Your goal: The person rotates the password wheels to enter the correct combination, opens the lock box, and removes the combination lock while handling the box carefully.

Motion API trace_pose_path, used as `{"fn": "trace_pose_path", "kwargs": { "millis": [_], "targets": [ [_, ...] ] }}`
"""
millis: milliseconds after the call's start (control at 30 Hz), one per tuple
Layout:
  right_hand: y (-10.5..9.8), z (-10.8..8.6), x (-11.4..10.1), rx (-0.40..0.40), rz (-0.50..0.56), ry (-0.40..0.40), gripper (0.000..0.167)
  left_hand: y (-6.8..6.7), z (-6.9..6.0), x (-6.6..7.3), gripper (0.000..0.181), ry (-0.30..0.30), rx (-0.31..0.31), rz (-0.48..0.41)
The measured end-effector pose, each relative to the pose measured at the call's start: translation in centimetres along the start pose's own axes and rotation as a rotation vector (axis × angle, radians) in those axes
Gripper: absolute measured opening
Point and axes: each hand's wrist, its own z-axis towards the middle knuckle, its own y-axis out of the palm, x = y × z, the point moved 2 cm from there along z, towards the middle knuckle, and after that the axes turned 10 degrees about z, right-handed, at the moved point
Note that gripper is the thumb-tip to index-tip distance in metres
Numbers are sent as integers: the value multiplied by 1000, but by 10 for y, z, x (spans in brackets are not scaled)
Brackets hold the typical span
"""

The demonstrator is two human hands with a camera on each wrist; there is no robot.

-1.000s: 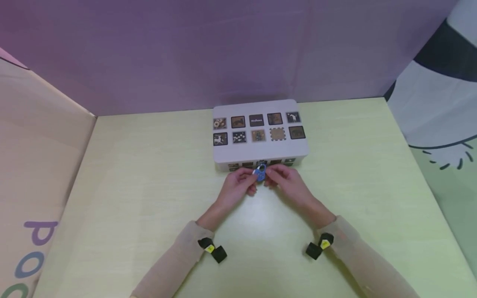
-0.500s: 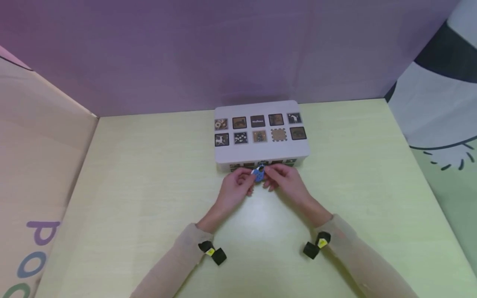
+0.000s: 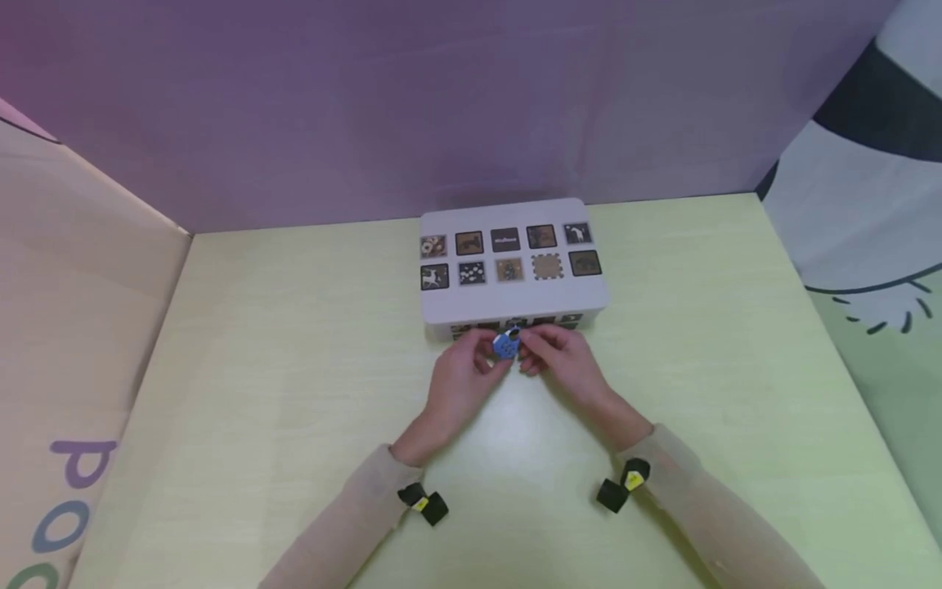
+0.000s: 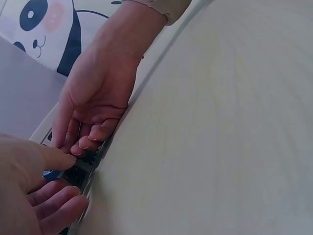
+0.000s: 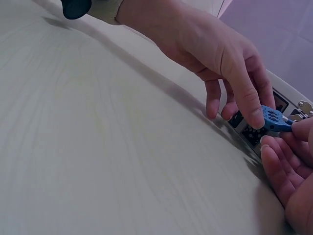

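A small blue combination padlock (image 3: 504, 344) is held in front of a white box (image 3: 515, 298) with picture squares on its lid and sides. The left hand (image 3: 462, 372) pinches the padlock's body between thumb and fingers. At the padlock's other end, the right hand (image 3: 565, 360) pinches it near the shackle with thumb and forefinger. Dials on the padlock's face show in the right wrist view, beside a metal clasp (image 5: 305, 108) on the box front. Fingers hide most of the padlock in the left wrist view. Whether the shackle passes through the clasp cannot be told.
The box stands on a pale yellow-green table (image 3: 294, 368), close to a purple back panel (image 3: 471, 106). Printed panels rise at left and right. A black strap-on device (image 3: 423, 503) sits at the left wrist, and another black device (image 3: 622, 486) at the right wrist.
The padlock has shifted slightly left and turned a little. The left thumb has slid from the padlock's near face to its lower edge. The right hand has moved slightly left, still gripping.
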Motion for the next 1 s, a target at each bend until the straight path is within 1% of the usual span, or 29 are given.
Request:
{"fn": "trace_pose_path", "kwargs": {
  "millis": [233,467,700,1000],
  "targets": [
    [-1,0,0,3,21,4,26,2,-1,2,38,22,48,51],
    [-1,-1,-2,-2,29,5,27,2,-1,3,38,20,75,54],
    [-1,-1,-3,-8,66,0,23,4,0,3,42,22,75,84],
    [-2,-1,-4,-17,49,7,27,2,0,4,39,51,92,91]
  ]
}}
